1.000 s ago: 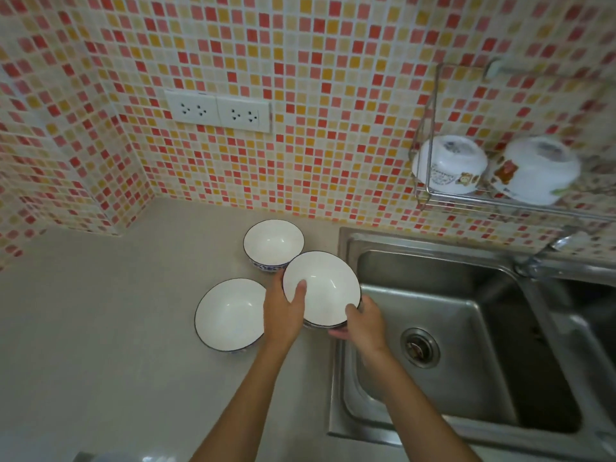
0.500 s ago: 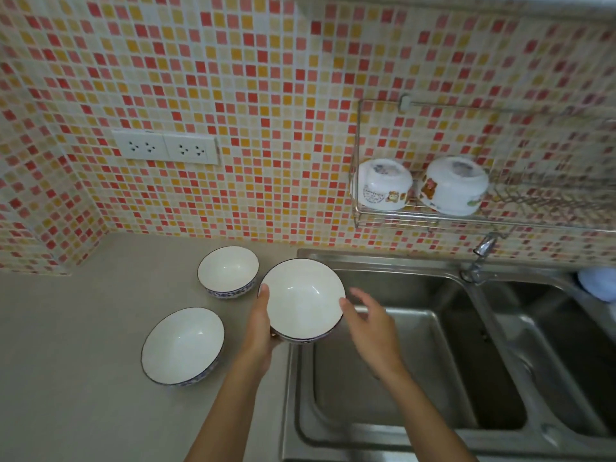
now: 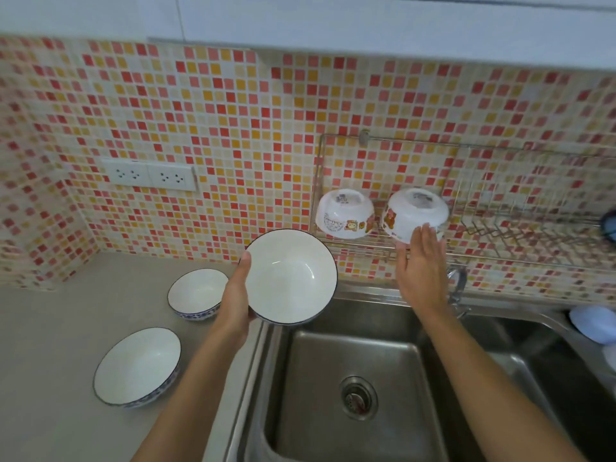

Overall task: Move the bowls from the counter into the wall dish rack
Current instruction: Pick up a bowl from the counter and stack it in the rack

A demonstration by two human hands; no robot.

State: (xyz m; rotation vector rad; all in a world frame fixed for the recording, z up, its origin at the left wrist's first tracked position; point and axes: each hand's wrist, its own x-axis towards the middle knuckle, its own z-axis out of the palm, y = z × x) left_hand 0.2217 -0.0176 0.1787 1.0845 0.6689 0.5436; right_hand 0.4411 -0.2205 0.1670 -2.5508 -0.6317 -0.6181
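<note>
Resting in left hand (image 3: 235, 303): white bowl (image 3: 290, 276)

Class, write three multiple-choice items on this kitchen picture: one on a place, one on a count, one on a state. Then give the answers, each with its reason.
1. Where is the dish rack?
A. on the wall above the sink
B. on the counter
C. inside the sink

2. How many bowls stand on the counter?
A. one
B. two
C. four

3. How do the two bowls in the rack lie?
A. upright
B. stacked
C. upside down

Answers:
1 A: it hangs on the tiles over the sink.
2 B: the far bowl and the near bowl; a third is in the left hand.
3 C: the cartoon bowls show their bases.
</note>
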